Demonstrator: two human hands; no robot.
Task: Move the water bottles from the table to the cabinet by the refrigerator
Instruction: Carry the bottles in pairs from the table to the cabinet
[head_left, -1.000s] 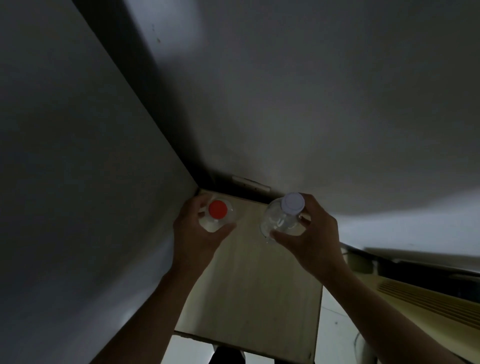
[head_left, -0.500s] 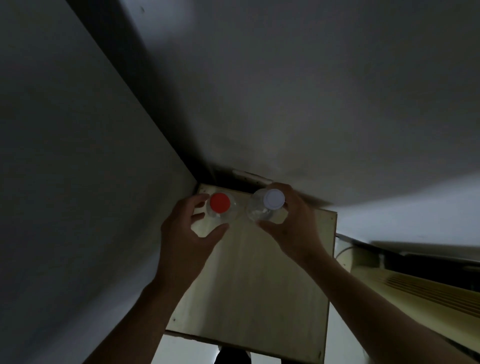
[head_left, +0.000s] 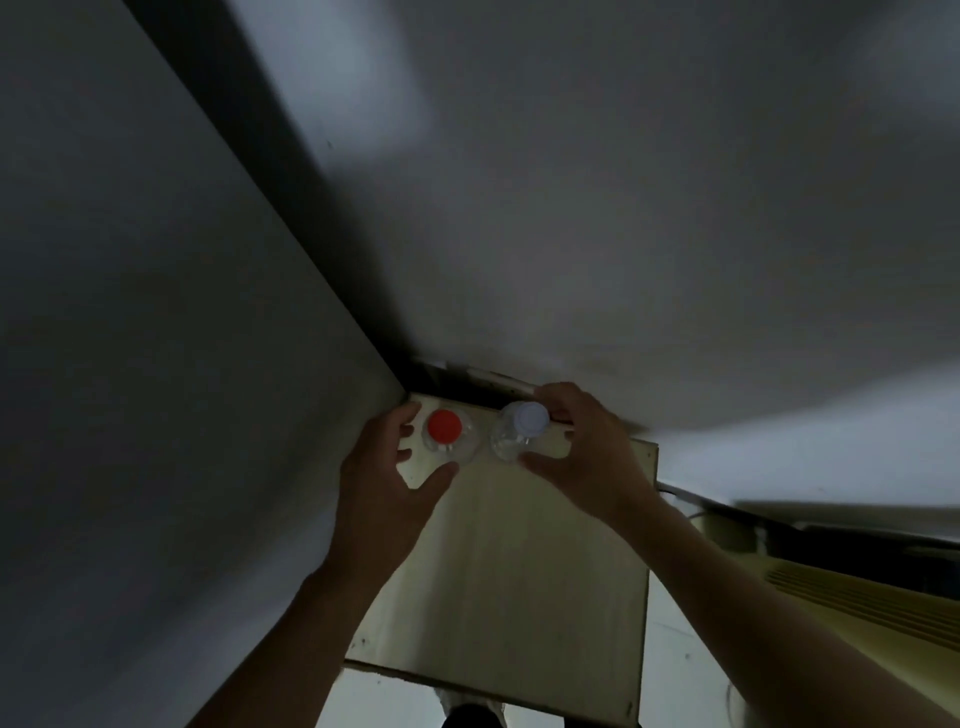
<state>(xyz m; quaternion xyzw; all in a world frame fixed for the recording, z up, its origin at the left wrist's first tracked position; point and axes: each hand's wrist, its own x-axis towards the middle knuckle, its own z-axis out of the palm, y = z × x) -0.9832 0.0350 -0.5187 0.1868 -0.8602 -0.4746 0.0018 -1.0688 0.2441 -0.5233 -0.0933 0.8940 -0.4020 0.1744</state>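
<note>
Two clear water bottles stand on the light wooden cabinet top (head_left: 519, 561), in its far left corner, seen from above. The red-capped bottle (head_left: 445, 428) is nearest the corner. My left hand (head_left: 384, 483) is spread around it, fingers and thumb a little apart from the plastic. Just to the right is the white-capped bottle (head_left: 519, 428), leaning slightly, with my right hand (head_left: 587, 452) holding it between thumb and fingers. The lower parts of both bottles are hard to make out.
A tall grey refrigerator side (head_left: 156, 389) rises along the cabinet's left edge. A pale wall (head_left: 623, 234) closes the back. A cream slatted unit (head_left: 857, 603) lies to the right, below the cabinet. Floor shows past the near edge.
My left hand has loosened and drawn back from the red-capped bottle. My right hand has carried the white-capped bottle left and back, close beside the red-capped one.
</note>
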